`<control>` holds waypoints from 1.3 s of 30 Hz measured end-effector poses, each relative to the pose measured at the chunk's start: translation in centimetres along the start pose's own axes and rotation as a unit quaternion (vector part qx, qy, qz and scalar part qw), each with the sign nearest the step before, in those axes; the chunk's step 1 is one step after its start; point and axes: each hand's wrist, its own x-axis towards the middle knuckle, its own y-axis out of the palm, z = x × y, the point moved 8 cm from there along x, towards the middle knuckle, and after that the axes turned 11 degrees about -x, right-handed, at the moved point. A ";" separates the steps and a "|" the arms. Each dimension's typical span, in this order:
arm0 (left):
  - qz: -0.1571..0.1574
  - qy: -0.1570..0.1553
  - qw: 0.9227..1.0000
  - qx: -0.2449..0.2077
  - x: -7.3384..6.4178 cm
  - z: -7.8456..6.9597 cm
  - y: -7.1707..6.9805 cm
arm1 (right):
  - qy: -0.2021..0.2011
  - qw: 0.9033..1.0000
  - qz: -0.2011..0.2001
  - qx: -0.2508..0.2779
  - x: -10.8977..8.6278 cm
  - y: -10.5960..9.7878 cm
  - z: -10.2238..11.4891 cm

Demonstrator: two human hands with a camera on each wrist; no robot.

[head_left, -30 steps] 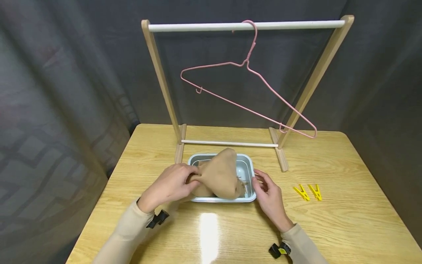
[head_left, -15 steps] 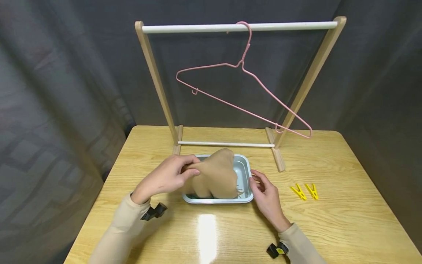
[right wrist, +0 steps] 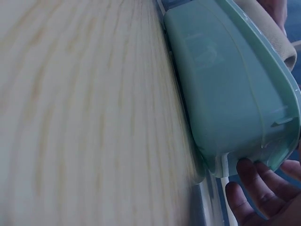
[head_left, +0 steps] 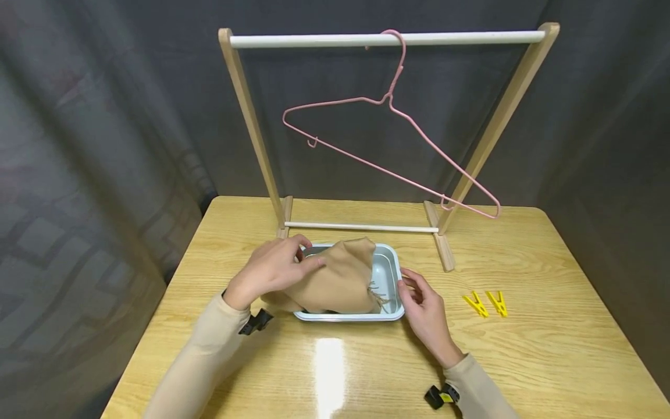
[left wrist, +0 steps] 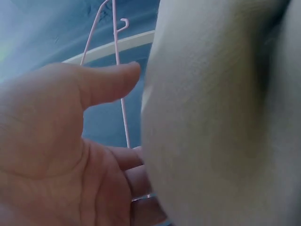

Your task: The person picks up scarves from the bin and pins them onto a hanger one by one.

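Note:
A tan fringed scarf lies bunched in a pale blue-green plastic tub, its fringe inside near the right end. Part of the scarf hangs over the tub's left rim. My left hand is at that left end, thumb and fingers spread apart beside the scarf. In the left wrist view, the scarf fills the right side, close to the straight thumb, and partly hides the fingers. At the tub's right end, my right hand rests its fingertips against the outer wall, also seen in the right wrist view.
Behind the tub stands a wooden rack with a white top rail. A pink hanger hangs from it at a slant. Two yellow clothespins lie on the wooden table to the right.
My left hand pinched a fold of the scarf earlier; now its thumb and fingers are apart. The scarf spreads flatter and further left over the rim. The right hand stays at the tub.

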 end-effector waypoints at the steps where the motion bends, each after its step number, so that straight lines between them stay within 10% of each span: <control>1: -0.003 -0.003 1.000 0.007 0.3 -0.3 0.0 | 0.000 1.000 0.000 0.000 0.0 0.0 0.0; 17: 0.099 0.010 0.994 0.045 5.8 -1.5 2.6 | 0.000 1.000 0.003 0.003 0.1 0.0 0.1; 25: 0.138 -0.033 0.989 -0.030 6.6 0.2 4.5 | 0.011 1.000 0.011 0.003 0.0 0.0 0.1; 39: 0.134 -0.029 0.990 -0.020 6.8 0.3 4.5 | 0.032 0.997 0.070 -0.030 0.5 -0.9 0.4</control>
